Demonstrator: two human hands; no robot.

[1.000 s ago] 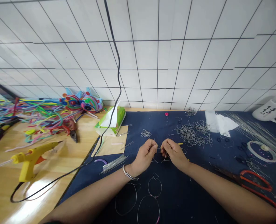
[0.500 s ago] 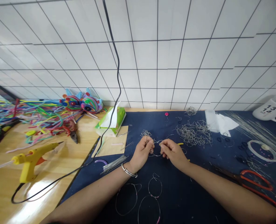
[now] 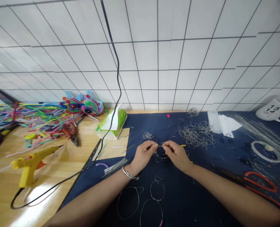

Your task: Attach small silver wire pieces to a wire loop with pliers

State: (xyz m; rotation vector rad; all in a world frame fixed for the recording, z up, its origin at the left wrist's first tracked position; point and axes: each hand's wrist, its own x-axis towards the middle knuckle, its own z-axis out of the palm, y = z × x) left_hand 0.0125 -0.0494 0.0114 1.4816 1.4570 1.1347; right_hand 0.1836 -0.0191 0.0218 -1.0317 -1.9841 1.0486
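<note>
Above the dark blue cloth, my left hand (image 3: 145,155) and my right hand (image 3: 175,154) are close together, thumbs pressed against fingertips. Between them they pinch a thin wire loop (image 3: 162,157), its lower curve hanging below the fingers. The exact spot where the wire is gripped is hidden by the fingertips. Nearer to me lie more wire loops: a small one (image 3: 164,189) with pink beads, a larger one (image 3: 162,212) with a pink piece, and another (image 3: 139,201) to the left. A small pile of wire bits (image 3: 147,135) sits just beyond my left hand.
Tangled wire pieces (image 3: 194,135), red-handled scissors (image 3: 260,182), a white ring (image 3: 252,148) and a white mug (image 3: 271,110) are at the right. On the left are a yellow glue gun (image 3: 32,164), its black cord (image 3: 59,181), pliers (image 3: 74,138) and a tissue pack (image 3: 122,121).
My fingertips have come closer together, and my left hand has turned slightly, its fingers now pointing more to the right. The loop hangs a little differently. The view has shifted slightly.
</note>
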